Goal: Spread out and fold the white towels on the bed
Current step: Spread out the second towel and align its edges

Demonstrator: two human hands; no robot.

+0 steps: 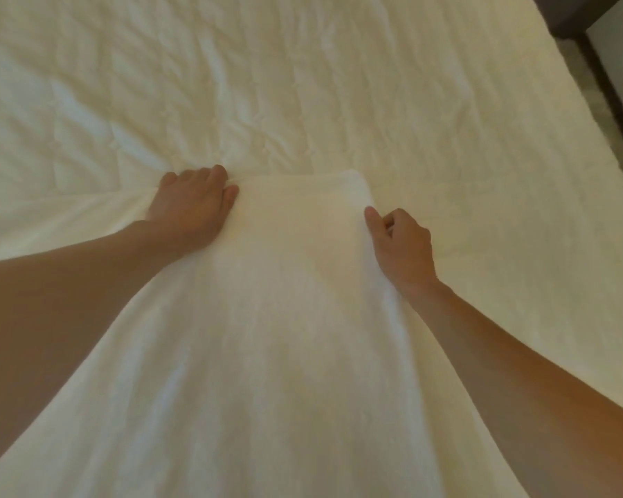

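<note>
A white towel stretches from the bottom of the view up to a rounded far edge in the middle of the bed. My left hand grips the towel's far left corner, fingers curled over the edge and the cloth bunched under them. My right hand pinches the towel's right edge a little nearer to me, thumb on top and fingers curled underneath. Both forearms reach in from the lower corners. The towel's near end runs out of view.
The bed's quilted white cover is wrinkled to the far left and back. The bed's right edge runs diagonally at the upper right, with dark furniture and floor beyond it.
</note>
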